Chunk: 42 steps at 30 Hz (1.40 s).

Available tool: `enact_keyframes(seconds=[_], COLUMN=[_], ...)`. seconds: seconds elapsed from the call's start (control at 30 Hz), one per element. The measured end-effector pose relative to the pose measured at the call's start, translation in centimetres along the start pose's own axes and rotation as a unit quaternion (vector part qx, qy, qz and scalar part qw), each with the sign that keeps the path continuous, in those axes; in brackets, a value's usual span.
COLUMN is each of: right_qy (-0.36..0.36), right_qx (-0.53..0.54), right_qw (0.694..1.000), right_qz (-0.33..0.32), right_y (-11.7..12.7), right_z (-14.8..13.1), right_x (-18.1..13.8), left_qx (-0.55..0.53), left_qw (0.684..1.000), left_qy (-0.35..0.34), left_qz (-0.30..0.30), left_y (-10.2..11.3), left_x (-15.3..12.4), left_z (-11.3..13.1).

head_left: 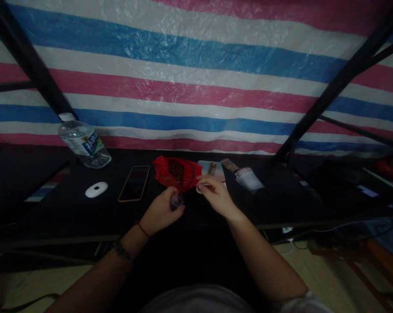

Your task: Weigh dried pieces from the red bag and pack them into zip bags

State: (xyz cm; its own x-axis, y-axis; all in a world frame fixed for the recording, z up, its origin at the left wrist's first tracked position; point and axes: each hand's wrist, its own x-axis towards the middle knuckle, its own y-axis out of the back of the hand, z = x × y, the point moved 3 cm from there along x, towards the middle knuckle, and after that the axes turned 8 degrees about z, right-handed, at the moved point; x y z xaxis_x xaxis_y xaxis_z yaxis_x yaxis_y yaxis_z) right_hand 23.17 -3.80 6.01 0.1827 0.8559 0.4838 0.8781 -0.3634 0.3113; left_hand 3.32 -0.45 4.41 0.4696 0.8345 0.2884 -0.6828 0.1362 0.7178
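Observation:
My left hand (162, 211) is closed around a small clear plastic thing with a round rim (176, 201), in front of the red bag. Dark brown bits (176, 171) lie in the open red plastic bag (160, 168). At the bag's right edge is my right hand (214, 195), its thumb and fingers drawn together. Whatever may be between those fingertips is too small and dark to name. A pale round edge shows just under them. Behind the right hand lies a light blue and pink card (218, 172) with a small brownish item (212, 168) on it.
Clear plastic bags (249, 180) and a narrow packet of brown bits (229, 165) lie at the right. To the left are a phone (134, 183), a white oval device (96, 189) and a clear bottle (85, 145). Black metal posts (316, 102) frame the black table (281, 200) before a striped sheet.

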Motion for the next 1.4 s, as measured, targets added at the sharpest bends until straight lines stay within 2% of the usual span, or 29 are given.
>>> enact_keyframes(seconds=[0.1, 0.2, 0.4, 0.57, 0.73, 0.87, 1.0, 1.4], right_qy=[0.004, 0.014, 0.058, 0.034, 0.032, 0.049, 0.062, 0.022], right_qx=[-0.009, -0.037, -0.124, -0.12, -0.127, -0.141, -0.13, -0.022], right_qw=[0.996, 0.989, 0.977, 0.969, 0.97, 0.97, 0.974, 0.99], right_qz=[-0.091, -0.143, -0.165, -0.213, -0.206, -0.193, -0.177, -0.138], right_y=[-2.9, -4.4, -5.0, -4.9, -4.2, -3.7, -3.6, -4.9], right_z=[-1.9, -1.9, -0.8, -0.4, -0.6, -0.9, -1.2, -0.3], right_x=[-2.2, -3.3, -3.9, -4.0, -3.7, -3.6, -3.6, -3.9], left_qx=[0.053, 0.115, 0.172, 0.148, 0.119, 0.09, 0.076, 0.067], left_qw=[0.998, 0.991, 0.978, 0.977, 0.977, 0.972, 0.971, 0.979], left_qy=[-0.025, -0.067, -0.115, -0.147, -0.171, -0.208, -0.219, -0.183], left_qz=[0.0, -0.013, -0.04, -0.051, -0.045, -0.061, -0.05, -0.06], left_y=[0.1, -0.1, -0.4, -0.8, -0.9, -0.3, 0.3, 0.2], left_x=[-0.2, -0.5, -1.3, -1.8, -1.8, -1.4, -1.1, -0.3], left_z=[0.2, 0.8, 2.1, 2.4, 2.1, 1.4, 0.6, -1.1])
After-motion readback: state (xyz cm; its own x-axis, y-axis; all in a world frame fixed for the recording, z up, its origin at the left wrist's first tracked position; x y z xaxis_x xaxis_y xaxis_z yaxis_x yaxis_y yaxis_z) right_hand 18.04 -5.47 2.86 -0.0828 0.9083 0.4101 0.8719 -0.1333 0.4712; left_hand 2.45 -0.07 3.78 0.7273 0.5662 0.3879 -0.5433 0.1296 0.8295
